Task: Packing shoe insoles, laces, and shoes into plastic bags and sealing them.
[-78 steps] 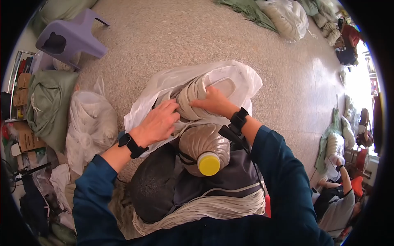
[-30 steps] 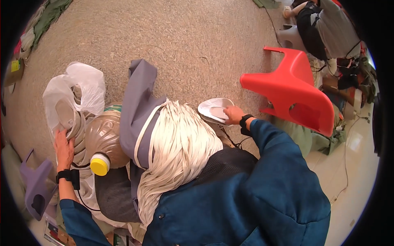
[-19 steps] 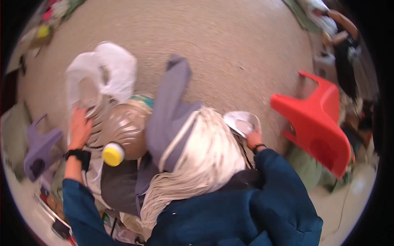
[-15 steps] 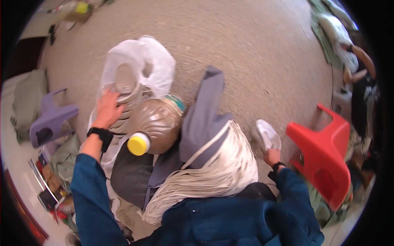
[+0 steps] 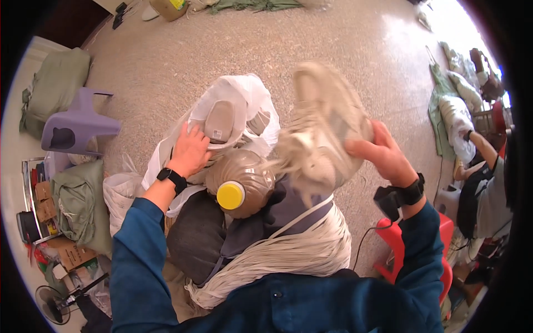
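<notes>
Speckled floor [image 5: 383,89] fills the upper middle of the frame; a purple stool [image 5: 83,114] is on the left, and a red stool [image 5: 395,241] shows at the lower right, partly behind the person's sleeve [image 5: 419,244]. Another person [image 5: 488,194] is near the right rim, well apart from the centre

Near the middle of the frame I see a white plastic bag [image 5: 252,89], its mouth open, with a pale shoe [image 5: 219,119] inside, the insole facing upward. The left hand [image 5: 191,150] lies at the left edge of this shoe, fingers a little bent and slightly spread. Perhaps it steadies the shoe and the bag together, but I cannot tell whether it grips or only presses

Right of centre, the right hand [image 5: 386,155] is half closed around the side of a beige sneaker [image 5: 333,116], with the thumb laid on it. This sneaker is lifted above the floor and is blurred; its toe seems to point downward in the frame. I suppose such a side hold leaves the loose laces [image 5: 286,158] free of the fingers

Below the bag is a bottle [image 5: 252,172] with a yellow cap [image 5: 230,195] turned toward the person; maybe its weight helps to keep the bag in place. Across the lap, at lower centre, lies a bundle of long pale cords [image 5: 305,250], all combed one way, probably so that they do not tangle
</notes>
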The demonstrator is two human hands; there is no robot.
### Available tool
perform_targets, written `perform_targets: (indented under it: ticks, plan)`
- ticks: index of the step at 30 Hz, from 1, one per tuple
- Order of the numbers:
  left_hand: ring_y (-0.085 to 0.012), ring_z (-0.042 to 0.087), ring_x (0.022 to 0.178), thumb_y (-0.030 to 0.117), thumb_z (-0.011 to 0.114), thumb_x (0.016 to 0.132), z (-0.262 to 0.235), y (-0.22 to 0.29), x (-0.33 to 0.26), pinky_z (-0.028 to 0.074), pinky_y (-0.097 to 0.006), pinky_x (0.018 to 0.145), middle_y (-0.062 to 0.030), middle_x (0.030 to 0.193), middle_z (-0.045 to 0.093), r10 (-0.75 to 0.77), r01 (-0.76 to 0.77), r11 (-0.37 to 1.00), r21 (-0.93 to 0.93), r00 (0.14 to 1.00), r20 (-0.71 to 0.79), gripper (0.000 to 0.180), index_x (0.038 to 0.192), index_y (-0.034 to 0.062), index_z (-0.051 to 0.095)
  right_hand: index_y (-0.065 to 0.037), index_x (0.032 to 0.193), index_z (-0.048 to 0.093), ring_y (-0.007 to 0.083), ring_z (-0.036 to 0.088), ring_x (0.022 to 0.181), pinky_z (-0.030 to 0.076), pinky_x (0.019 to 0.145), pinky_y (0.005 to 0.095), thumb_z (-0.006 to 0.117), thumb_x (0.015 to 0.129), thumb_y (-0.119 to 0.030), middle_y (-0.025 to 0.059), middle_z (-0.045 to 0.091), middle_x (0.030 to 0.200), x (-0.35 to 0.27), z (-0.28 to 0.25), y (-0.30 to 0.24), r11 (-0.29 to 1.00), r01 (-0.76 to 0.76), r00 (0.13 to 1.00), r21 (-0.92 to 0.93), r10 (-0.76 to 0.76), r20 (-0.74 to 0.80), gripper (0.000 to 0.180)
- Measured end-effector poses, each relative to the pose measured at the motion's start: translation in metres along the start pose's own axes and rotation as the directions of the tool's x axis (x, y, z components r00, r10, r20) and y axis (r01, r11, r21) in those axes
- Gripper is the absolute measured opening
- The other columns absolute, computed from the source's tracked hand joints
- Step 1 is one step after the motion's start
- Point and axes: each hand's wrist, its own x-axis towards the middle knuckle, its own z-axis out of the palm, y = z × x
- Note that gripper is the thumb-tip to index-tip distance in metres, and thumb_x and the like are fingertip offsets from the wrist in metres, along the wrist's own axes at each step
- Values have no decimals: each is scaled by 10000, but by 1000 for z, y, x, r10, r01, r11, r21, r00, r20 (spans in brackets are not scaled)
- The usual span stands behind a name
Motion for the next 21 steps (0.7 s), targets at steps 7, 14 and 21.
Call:
perform_targets:
  ticks: [7, 14, 21]
  plan:
    - [-323, 499, 1179, 310, 725, 767, 9, 7, -1, 232, -531, 1158, -119, 995, 599, 81, -153, 973, -174, 928, -364, 369, 1007, 49, 623, 60, 1133, 598, 201, 693, 791, 552, 685, 342, 637, 904, -222, 112, 717, 941, 118, 106, 16, 988, 153, 988, -24, -153, -5, 366]
    - [-320, 502, 1198, 181, 712, 789, 1, 4, -11, 339, -495, 1108, -112, 1053, 607, 15, -124, 947, -297, 940, -342, 315, 1052, 38, 614, 61, 956, 535, 477, 618, 761, 486, 646, 507, 658, 888, -279, 305, 609, 768, 187, 175, 112, 698, 247, 890, -672, -437, -127, 368]
    - [-354, 580, 1076, 122, 646, 862, -58, -8, -9, 477, -403, 926, -172, 1034, 619, -542, -5, 588, -809, 740, -398, 209, 1009, -22, 607, 86, 891, 550, 478, 619, 806, 490, 683, 522, 639, 891, -299, 315, 616, 819, 209, 195, 103, 809, 115, 946, -576, -267, -186, 395]
